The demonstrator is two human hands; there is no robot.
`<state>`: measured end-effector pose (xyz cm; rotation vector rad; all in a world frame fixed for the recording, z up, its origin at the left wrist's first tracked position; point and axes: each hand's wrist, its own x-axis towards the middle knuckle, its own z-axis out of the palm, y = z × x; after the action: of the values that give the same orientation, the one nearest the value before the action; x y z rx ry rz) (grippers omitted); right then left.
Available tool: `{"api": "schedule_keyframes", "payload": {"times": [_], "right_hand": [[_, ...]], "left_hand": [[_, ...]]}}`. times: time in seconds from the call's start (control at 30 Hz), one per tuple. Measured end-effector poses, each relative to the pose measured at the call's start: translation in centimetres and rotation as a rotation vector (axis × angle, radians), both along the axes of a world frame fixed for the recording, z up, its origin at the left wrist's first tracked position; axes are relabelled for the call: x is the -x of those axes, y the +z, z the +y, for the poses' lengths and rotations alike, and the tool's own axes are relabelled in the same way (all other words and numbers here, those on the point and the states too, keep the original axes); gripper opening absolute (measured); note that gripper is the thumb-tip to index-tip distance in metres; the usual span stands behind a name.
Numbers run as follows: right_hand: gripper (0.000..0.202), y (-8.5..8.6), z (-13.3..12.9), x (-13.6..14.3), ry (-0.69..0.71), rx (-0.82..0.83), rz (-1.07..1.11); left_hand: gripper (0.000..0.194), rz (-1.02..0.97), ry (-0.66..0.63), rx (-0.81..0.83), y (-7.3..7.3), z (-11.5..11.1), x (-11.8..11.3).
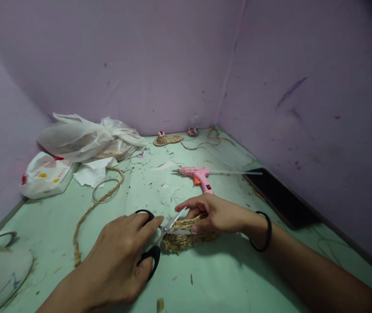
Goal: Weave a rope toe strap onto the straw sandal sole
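On the pale green table (205, 278), the left hand (115, 250) holds black-handled metal scissors (165, 230), blades open. The right hand (208, 215) pinches the tan braided straw piece (181, 241), maybe to keep it steady between them.

Head cam looked fwd & down from wearer's head, fairly close over flat pale-green tabletop (231, 278), facing corner btwn scuffed flat mauve walls (172, 65)

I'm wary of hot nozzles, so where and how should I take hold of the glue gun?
By its handle, I'd say, from the near side: the glue gun lies flat, handle slanting toward you, nozzle pointing left. The right hand is just in front.
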<state>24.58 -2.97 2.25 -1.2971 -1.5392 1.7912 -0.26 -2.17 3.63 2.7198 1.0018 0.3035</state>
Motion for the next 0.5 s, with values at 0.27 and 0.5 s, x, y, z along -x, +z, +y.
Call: {"api": "schedule_keyframes", "payload": {"times": [0.27,0.5], "right_hand": [[0.045,-0.1,0.0,0.1,-0.046,0.007,-0.002],[0.021,-0.1,-0.1,0.4,-0.089,0.074,0.051]], "left_hand": [[0.043,-0.676,0.559,1.162,1.1,2.7,2.2],[0.046,-0.222,0.305,0.198,0.3,0.1,1.5]]}}
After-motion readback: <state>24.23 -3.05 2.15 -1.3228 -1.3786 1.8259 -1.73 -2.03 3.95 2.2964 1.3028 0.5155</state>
